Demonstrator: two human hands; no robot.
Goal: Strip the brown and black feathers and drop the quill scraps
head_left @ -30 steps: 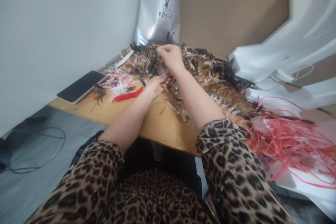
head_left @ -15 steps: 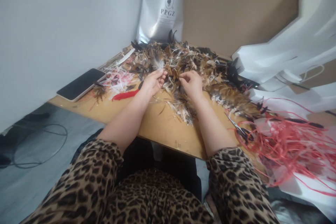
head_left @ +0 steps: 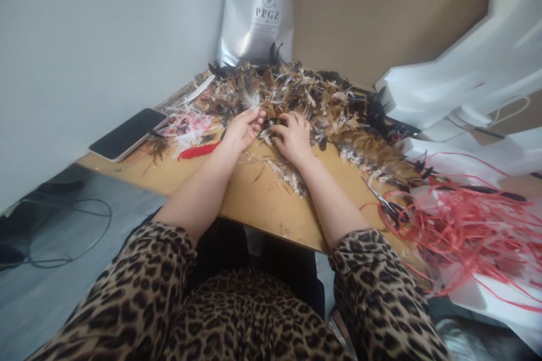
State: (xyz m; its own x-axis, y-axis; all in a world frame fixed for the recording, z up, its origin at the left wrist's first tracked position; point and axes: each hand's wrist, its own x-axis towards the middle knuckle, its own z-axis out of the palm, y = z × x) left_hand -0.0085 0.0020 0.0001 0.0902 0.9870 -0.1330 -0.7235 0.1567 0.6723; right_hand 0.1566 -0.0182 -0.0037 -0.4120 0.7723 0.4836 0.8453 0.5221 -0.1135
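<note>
Between the thumb and fingers of my left hand (head_left: pixel 244 131), a pale grey-white feather (head_left: pixel 250 97) is pinched, its fluffy end pointing away from me. My right hand (head_left: pixel 293 138) lies close by on the right, palm down, fingers curved and apart, with the tips at the near edge of a heap of brown, black and white feathers (head_left: pixel 326 96). Its fingertips touch loose feathers there, and I see nothing clearly gripped. A few stray feathers (head_left: pixel 290 177) lie on the tabletop (head_left: pixel 254 197) beneath my right wrist.
A phone (head_left: pixel 127 134) lies at the left, near pink and white strands (head_left: pixel 190 128) and a red strip (head_left: pixel 199 151). Scissors (head_left: pixel 387 203) sit right, beside a feather trim (head_left: pixel 381 155) and tangled red ribbon (head_left: pixel 478 231). Behind stand a silver bag (head_left: pixel 258 34) and a white machine (head_left: pixel 444 90).
My right hand has moved left and nearer to my left hand, and its fingers have gone from a pinch to spread. The left hand still holds the feather.
</note>
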